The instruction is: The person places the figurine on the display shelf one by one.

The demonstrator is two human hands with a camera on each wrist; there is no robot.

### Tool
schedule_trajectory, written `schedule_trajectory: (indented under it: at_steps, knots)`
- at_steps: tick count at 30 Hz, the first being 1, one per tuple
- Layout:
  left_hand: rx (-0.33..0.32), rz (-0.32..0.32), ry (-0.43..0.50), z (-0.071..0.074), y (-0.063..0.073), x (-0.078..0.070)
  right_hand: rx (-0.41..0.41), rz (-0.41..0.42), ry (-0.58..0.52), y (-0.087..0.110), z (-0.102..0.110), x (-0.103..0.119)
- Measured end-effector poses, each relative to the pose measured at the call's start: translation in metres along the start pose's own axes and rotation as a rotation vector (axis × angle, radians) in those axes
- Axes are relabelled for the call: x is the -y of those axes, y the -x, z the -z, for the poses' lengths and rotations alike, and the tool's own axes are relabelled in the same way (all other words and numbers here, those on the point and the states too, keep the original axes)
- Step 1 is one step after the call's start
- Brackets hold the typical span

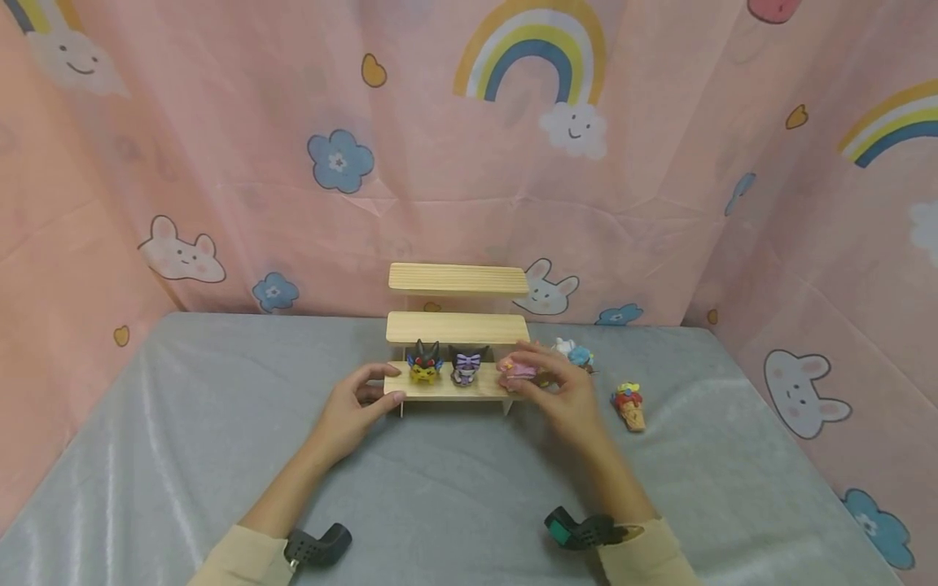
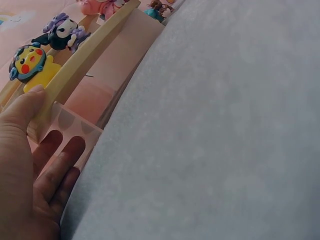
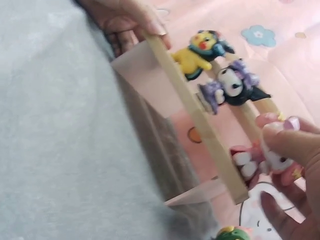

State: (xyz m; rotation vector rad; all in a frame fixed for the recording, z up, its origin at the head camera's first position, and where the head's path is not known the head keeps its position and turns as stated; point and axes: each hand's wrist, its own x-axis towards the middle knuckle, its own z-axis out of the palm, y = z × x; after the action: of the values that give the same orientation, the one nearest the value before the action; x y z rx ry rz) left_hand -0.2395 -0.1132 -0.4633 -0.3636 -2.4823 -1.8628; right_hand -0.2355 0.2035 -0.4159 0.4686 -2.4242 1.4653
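A three-tier wooden display shelf [image 1: 458,327] with translucent side supports stands on the grey cloth. My left hand [image 1: 355,413] grips the left end of its lowest board, thumb at the front edge and other fingers by the side support [image 2: 75,127]. On that board stand a yellow figurine [image 1: 424,371] with a dark eared hood and a black-and-white figurine [image 3: 232,85] with purple bows. At the board's right end my right hand [image 1: 564,392] pinches a pink figurine [image 3: 272,155] between thumb and fingers, its white feet right at the board.
Behind the right hand are white-and-blue figurines [image 1: 580,355], partly hidden. Farther right, a figurine with a cone-shaped base [image 1: 630,408] lies on the grey cloth [image 1: 469,496]. A pink patterned curtain [image 1: 440,203] hangs close behind the shelf.
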Motion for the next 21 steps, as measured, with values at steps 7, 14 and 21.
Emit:
schedule_trajectory:
  at_steps: [7,14,21]
  knots:
    - [0.006,-0.004,0.004,0.000,0.001,-0.002,-0.011,0.029,-0.005,0.000,-0.001,0.003]
    - [0.001,-0.004,0.004,-0.001,0.000,-0.001,-0.042,0.007,0.036,0.000,-0.011,0.006]
    - [0.004,-0.017,0.009,0.000,0.000,0.000,-0.055,-0.020,0.036,-0.001,-0.017,0.006]
